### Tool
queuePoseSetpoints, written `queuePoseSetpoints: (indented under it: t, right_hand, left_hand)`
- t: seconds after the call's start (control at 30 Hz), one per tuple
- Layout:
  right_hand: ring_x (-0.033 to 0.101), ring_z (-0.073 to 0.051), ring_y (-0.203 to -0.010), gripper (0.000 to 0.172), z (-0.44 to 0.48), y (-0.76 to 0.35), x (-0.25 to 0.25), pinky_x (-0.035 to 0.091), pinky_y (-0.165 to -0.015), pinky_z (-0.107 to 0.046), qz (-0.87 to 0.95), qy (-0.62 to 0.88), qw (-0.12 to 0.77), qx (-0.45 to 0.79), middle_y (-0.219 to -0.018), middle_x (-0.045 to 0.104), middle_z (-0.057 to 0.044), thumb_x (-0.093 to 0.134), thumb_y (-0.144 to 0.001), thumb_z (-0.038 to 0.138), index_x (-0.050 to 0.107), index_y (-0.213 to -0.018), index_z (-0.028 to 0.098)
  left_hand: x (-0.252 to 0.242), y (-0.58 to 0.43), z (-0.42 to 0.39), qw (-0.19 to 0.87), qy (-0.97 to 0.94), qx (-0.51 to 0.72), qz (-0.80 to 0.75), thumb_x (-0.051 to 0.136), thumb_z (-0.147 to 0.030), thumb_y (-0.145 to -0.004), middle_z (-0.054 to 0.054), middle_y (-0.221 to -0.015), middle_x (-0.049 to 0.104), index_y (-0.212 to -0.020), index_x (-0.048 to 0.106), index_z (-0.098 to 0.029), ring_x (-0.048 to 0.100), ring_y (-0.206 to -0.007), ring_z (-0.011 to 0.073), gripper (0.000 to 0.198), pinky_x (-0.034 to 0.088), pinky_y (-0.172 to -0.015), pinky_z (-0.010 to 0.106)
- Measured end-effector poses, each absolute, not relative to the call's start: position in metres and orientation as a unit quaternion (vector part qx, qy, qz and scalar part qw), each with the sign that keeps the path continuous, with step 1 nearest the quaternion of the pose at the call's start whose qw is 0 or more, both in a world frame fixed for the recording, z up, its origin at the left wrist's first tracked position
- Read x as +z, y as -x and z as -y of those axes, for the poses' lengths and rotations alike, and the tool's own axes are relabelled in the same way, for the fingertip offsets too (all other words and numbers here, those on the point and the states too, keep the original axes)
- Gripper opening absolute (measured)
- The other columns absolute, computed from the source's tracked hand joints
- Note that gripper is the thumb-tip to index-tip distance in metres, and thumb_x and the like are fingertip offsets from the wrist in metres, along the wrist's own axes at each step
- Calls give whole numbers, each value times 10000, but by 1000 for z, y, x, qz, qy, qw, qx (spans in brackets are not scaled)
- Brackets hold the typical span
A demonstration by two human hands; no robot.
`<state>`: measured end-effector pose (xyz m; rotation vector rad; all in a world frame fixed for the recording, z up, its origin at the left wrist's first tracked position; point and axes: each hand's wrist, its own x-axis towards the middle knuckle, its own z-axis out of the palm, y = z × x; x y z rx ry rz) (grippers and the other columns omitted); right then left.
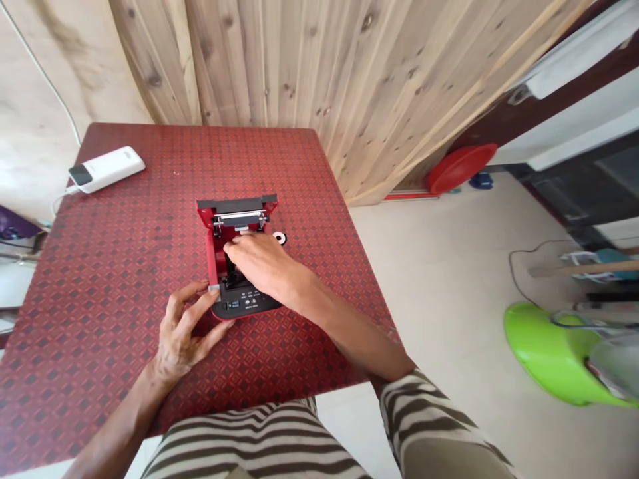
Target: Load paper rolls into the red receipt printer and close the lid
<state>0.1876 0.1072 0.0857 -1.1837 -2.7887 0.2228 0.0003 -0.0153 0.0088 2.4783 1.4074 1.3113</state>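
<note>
A small red and black label printer (pixel 249 304) rests on the table with its lid (pixel 237 203) raised. Steel and white roller parts show under the lid. My left hand (pixel 182 326) grips the printer's front left corner, fingers along its side and thumb at its front edge. Into the open compartment reaches my right hand (pixel 259 263), its fingers curled downward. The back of that hand covers the fingertips and whatever they touch. Just right of the printer lies a small white roll (pixel 280 237) with a dark centre.
The red patterned table (pixel 134 253) carries a white power bank (pixel 108 169) with a cable at its back left. A wooden plank wall (pixel 279 60) stands behind. On the floor to the right are a green plastic stool (pixel 539 352) and a red basin (pixel 462 167).
</note>
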Motion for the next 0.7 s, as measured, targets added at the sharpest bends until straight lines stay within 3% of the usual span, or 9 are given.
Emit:
queuePoseSetpoints:
  t: [0.1, 0.2, 0.37, 0.43, 0.57, 0.7]
  right_hand:
    - [688, -222, -655, 149, -109, -187, 86, 504, -552, -317, 922, 379, 24, 76, -776, 766, -93, 692, -901, 52, 752, -827, 167]
    - [700, -212, -731, 157, -101, -194, 97, 532, -622, -316, 918, 384, 48, 81, -858, 763, -89, 637, -916, 46, 739, -920, 165]
    - [705, -206, -919, 128, -68, -224, 125, 584, -797, -340, 885, 399, 203, 130, -1032, 737, -67, 605, -984, 126, 686, -1051, 200]
    - [692, -168, -872, 159, -52, -245, 128, 580, -783, -312, 839, 423, 292, 177, -1050, 731, -28, 663, -970, 173, 665, -1117, 233]
    - [591, -116, -633, 244, -26, -283, 97, 507, -596, -257, 701, 527, 408, 257, -845, 682, 40, 749, -877, 183, 652, -1093, 246]
    - [659, -146, -722, 238, -8, -289, 41, 548, -665, -281, 627, 567, 434, 311, -936, 719, -4, 716, -869, 204, 652, -1096, 235]
  left_hand:
    - [9, 0, 16, 2, -789, 419, -449, 839, -277, -838, 127, -1279, 627, -1441, 533, -242, 680, -1111, 226, 678, 629, -919, 361]
    - [8, 0, 15, 4, -788, 420, -449, 835, -289, -844, 125, -1276, 631, -1441, 532, -251, 685, -1088, 219, 670, 633, -900, 355]
    - [7, 1, 15, 11, -789, 415, -453, 843, -293, -836, 126, -1279, 632, -1447, 524, -255, 685, -1096, 228, 690, 625, -901, 357]
    - [7, 0, 14, 8, -789, 419, -448, 855, -283, -821, 130, -1286, 630, -1452, 520, -247, 680, -1112, 234, 715, 620, -910, 359]
    - [10, -3, 13, 7, -788, 422, -449, 859, -264, -812, 135, -1286, 627, -1447, 525, -228, 673, -1115, 238, 719, 609, -931, 369]
    - [11, -4, 12, 0, -788, 420, -449, 849, -294, -821, 123, -1276, 632, -1455, 512, -245, 666, -1117, 247, 719, 606, -930, 389]
